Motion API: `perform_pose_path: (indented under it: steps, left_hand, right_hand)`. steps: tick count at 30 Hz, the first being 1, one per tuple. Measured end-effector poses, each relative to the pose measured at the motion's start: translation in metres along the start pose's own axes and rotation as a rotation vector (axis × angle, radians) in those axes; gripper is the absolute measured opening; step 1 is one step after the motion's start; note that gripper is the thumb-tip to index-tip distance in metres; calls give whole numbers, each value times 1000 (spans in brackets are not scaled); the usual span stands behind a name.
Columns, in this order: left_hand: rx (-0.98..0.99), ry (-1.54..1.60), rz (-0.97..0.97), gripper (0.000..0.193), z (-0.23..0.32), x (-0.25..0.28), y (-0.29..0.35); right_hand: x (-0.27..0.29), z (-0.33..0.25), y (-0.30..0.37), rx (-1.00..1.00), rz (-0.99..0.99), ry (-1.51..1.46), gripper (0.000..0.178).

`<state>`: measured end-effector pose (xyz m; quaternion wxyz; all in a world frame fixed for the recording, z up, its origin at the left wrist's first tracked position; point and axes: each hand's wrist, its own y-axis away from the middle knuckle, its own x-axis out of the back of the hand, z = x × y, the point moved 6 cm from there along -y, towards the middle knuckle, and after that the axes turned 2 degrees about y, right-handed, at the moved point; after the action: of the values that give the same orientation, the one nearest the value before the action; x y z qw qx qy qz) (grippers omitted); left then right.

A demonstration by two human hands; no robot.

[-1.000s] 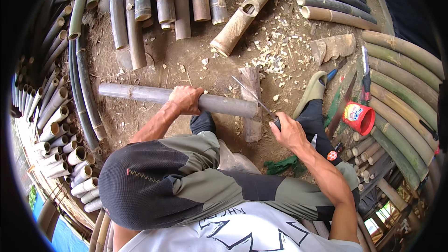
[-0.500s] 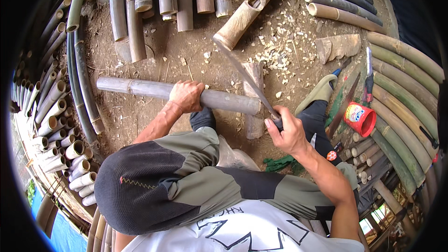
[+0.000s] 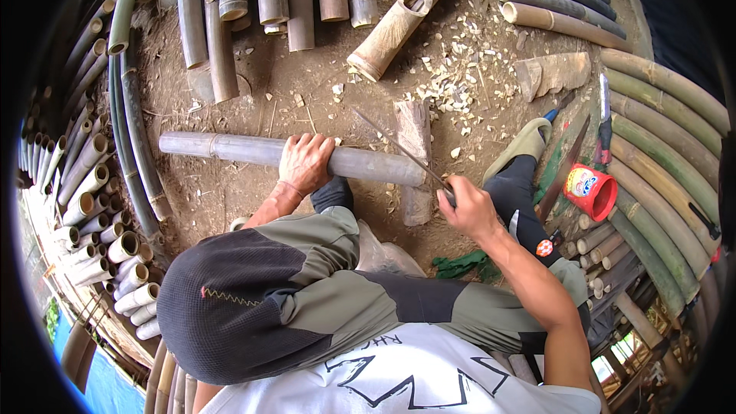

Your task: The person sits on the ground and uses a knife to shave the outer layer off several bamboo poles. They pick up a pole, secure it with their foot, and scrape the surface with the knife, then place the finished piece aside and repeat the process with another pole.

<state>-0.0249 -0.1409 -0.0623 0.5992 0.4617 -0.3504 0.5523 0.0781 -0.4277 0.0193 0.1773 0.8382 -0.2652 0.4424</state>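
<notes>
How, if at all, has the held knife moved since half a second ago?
Yes: the tip of the knife, which then reached the near end of the notched bamboo, now shows clear below it in the picture.

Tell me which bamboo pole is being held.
The grey bamboo pole gripped by the left hand, its right end over the wooden block. Only it is held; the notched tan pole and the row of poles at right lie untouched.
</notes>
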Motion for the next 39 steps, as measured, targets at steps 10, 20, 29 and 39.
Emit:
perform_pose_path:
  steps: [10,20,29,39]
  left_hand:
    - [-21,-31,110,41,-1,-4,5]
    - [-27,-66,249,37,9,-8,21]
    - [-9,-102,301,42,11,-7,21]
    - [37,-33,-212,71,12,2,15]
  right_hand:
    - [30,-33,-13,52,184,-255,33]
    - [39,-37,-22,33,152,-251,31]
    - [26,-22,-28,-116,-20,-281,31]
    - [-17,56,0,-400,-449,-41,33]
